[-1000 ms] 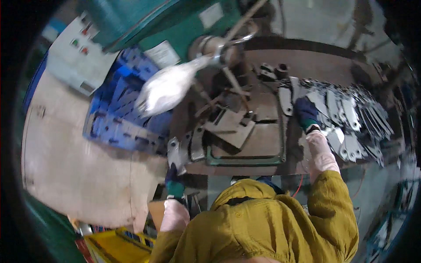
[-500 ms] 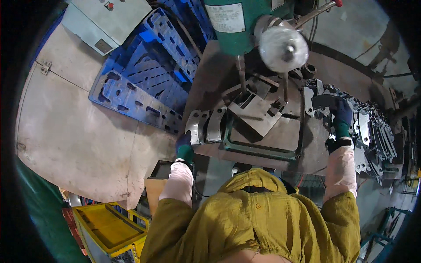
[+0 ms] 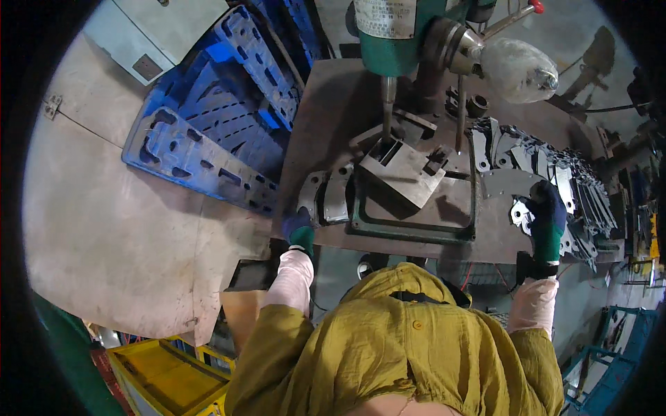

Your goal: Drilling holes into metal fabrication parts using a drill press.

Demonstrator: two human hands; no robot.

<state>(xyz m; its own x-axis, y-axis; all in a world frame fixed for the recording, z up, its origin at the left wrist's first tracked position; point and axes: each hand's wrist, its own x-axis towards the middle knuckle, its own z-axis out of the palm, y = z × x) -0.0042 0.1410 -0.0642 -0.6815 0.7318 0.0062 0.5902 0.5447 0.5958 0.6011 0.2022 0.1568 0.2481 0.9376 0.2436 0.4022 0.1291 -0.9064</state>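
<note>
Nearer the body than half a second ago is the curved plate (image 3: 508, 184), held at its end by the right hand (image 3: 548, 209), right of the block (image 3: 402, 172). Beneath the block spreads the table (image 3: 329, 90); beyond it hangs the drill (image 3: 390, 55); farther right lies the pile (image 3: 602, 208). Left of it, the left hand (image 3: 298, 225) meets two plates (image 3: 337, 197); whether it grips, I cannot tell. Picking seems the step; drawing free calls for a firm hold, and the rod (image 3: 460, 114) right of the block could obstruct.

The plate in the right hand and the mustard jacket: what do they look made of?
The plate appears metal, likely steel: its grey surface has a dull sheen. The jacket looks like matte woven cloth, given its soft wrinkles; fibre unclear.
</note>
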